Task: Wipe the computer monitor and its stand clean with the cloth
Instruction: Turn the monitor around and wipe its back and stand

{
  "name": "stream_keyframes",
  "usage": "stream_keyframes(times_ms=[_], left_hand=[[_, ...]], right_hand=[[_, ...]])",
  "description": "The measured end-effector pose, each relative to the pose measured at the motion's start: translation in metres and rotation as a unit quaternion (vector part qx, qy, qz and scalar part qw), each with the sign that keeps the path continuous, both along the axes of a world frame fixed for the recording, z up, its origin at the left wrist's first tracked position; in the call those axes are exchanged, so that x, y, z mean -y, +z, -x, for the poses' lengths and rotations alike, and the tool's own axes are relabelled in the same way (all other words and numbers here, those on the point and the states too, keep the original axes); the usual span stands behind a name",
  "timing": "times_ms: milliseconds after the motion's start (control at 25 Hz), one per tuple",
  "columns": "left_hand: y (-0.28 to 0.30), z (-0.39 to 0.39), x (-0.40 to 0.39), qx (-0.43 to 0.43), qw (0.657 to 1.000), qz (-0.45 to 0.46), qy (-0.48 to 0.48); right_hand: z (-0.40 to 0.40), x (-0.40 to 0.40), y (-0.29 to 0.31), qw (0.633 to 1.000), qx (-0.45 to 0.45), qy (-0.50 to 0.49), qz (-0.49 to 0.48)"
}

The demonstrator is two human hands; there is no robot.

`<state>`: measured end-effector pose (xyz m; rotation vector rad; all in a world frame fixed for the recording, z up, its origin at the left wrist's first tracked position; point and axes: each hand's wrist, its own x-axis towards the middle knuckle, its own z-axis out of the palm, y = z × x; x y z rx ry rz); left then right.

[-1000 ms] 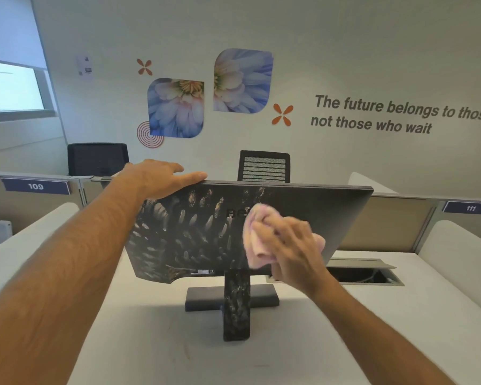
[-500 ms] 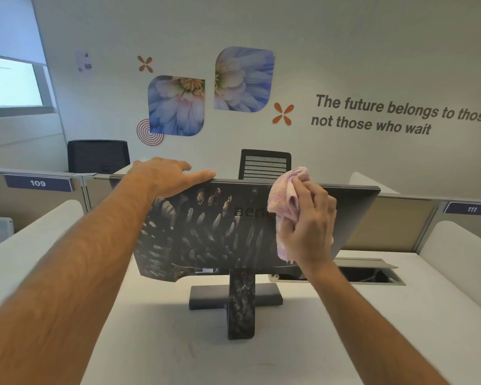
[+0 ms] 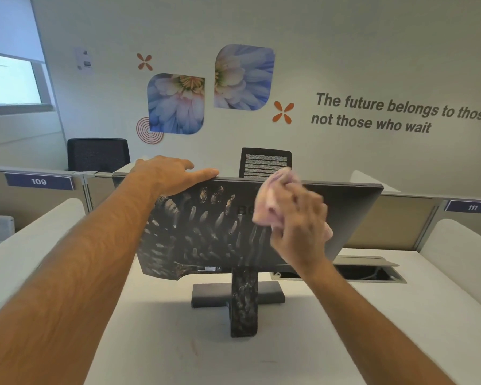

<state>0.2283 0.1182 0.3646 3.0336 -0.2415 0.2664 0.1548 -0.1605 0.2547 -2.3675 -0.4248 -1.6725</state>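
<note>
A: What is being held in the right hand [image 3: 299,226]?

B: A crumpled pink cloth [image 3: 272,201], soft and towel-like, is being gripped in curled fingers and pressed against the back panel of the monitor [image 3: 206,232], just below its top edge and right of centre. The hand and cloth are being shown slightly blurred.

A: And the left hand [image 3: 168,173]?

B: It is being laid flat over the monitor's top edge near the left corner, fingers straight and relaxed, the thumb stretched along the rim. Nothing is being grasped by it.

A: How is the monitor itself being seen?

B: From behind. A dark, matte, rectangular shell is being shown, smeared with pale, dusty finger-shaped streaks across its left and middle portions; the area to the right of the cloth is being shown plain and dark. The two hands are being kept apart along the upper edge, the dirty patch lying between and below them.

A: The stand?

B: A slim upright stand [image 3: 243,304], mottled with the same pale marks, is being shown below the panel on a flat rectangular base [image 3: 270,293], resting on a smooth white desk [image 3: 261,357].

A: Beyond that?

B: A cable hatch [image 3: 372,273] is lying open in the desk; two dark chairs [image 3: 97,154] and flower prints [image 3: 175,104] are being framed against the wall.
</note>
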Motion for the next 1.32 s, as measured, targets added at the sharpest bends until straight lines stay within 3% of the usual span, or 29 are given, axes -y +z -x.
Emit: stream_keyframes(times_ms=[80,160,200,280,360,440,600,640,800,880,1000,1200,1320], left_hand=[[0.0,0.0,0.0,-0.001,1.0,0.004,-0.003],[-0.001,-0.002,-0.001,-0.002,1.0,0.005,-0.009],[-0.001,-0.003,-0.002,-0.003,1.0,0.007,-0.012],[-0.003,-0.005,-0.002,-0.011,1.0,0.016,-0.019],[-0.003,-0.005,-0.002,-0.017,0.999,0.02,-0.024],[-0.003,-0.003,-0.001,-0.015,0.999,0.023,-0.025],[0.0,-0.001,-0.001,-0.012,1.0,0.012,-0.018],[0.0,-0.001,-0.001,-0.014,1.0,0.014,-0.021],[0.0,0.0,-0.001,-0.022,0.999,0.021,-0.022],[0.0,0.001,0.0,-0.02,0.999,0.017,-0.025],[0.001,0.004,0.0,-0.013,1.0,0.011,-0.018],[0.003,0.005,0.0,-0.023,0.999,0.021,-0.017],[0.003,0.005,0.001,-0.026,0.999,0.019,-0.018]], right_hand=[[0.003,-0.002,-0.029,0.966,-0.015,0.034,0.256],[0.006,0.007,-0.047,0.917,-0.043,0.039,0.394],[0.005,0.012,-0.049,0.926,-0.033,0.038,0.373],[0.001,0.017,-0.043,0.98,-0.005,0.044,0.196],[-0.003,0.019,-0.041,0.995,0.006,0.027,0.099],[-0.007,0.019,-0.056,0.987,0.004,0.003,0.162],[-0.007,0.027,-0.08,0.93,-0.042,0.009,0.365],[-0.007,0.029,-0.079,0.93,-0.037,0.011,0.366],[-0.008,0.025,-0.071,0.983,-0.011,0.016,0.184],[-0.008,0.023,-0.09,0.962,-0.027,0.013,0.27],[-0.003,0.031,-0.114,0.901,-0.125,0.02,0.416],[-0.005,0.026,-0.1,0.96,-0.047,0.016,0.275],[-0.011,0.038,-0.111,0.915,-0.084,0.004,0.395]])
